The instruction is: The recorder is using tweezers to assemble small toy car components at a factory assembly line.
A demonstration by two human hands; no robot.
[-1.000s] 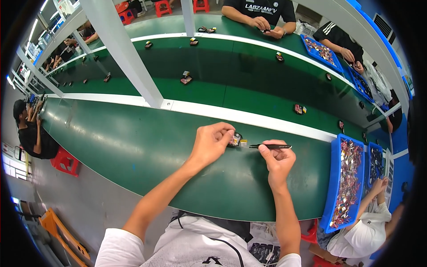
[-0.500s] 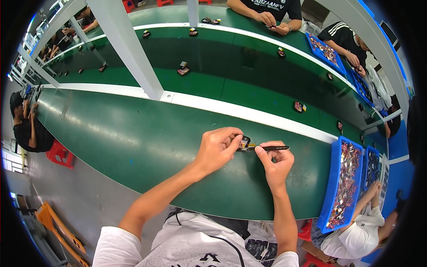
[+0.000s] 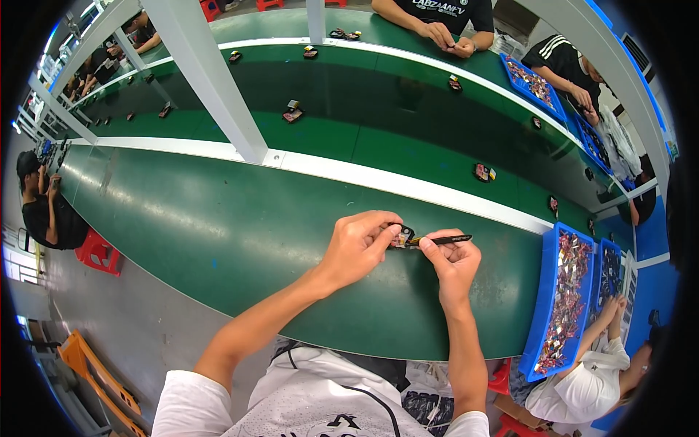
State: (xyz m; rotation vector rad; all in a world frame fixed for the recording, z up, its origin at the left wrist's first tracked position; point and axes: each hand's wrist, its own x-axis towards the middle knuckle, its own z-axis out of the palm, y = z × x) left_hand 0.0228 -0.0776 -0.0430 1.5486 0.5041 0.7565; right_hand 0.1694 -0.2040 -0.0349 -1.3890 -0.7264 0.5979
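Over the green workbench, my left hand (image 3: 358, 239) pinches a small black plastic housing (image 3: 403, 237) between thumb and fingertips. Pinkish and pale parts show inside it; their exact kind is too small to make out. My right hand (image 3: 453, 261) is closed around black tweezers (image 3: 445, 239), with the thumb on the near side. The tips of the tweezers point left and reach the right edge of the housing. Whether they grip a part there cannot be told.
A blue bin (image 3: 542, 320) of small wired parts stands at the bench's right end, beside another blue bin (image 3: 609, 271) holding dark pieces. Beyond a white rail (image 3: 328, 167), a green conveyor belt (image 3: 408, 149) carries several black housings. A white post (image 3: 211, 80) rises ahead left. Co-workers sit around.
Both hands stay almost in place. The housing has tilted slightly, and the tweezers have shifted a little at its right edge. Housings on the conveyor have moved left.
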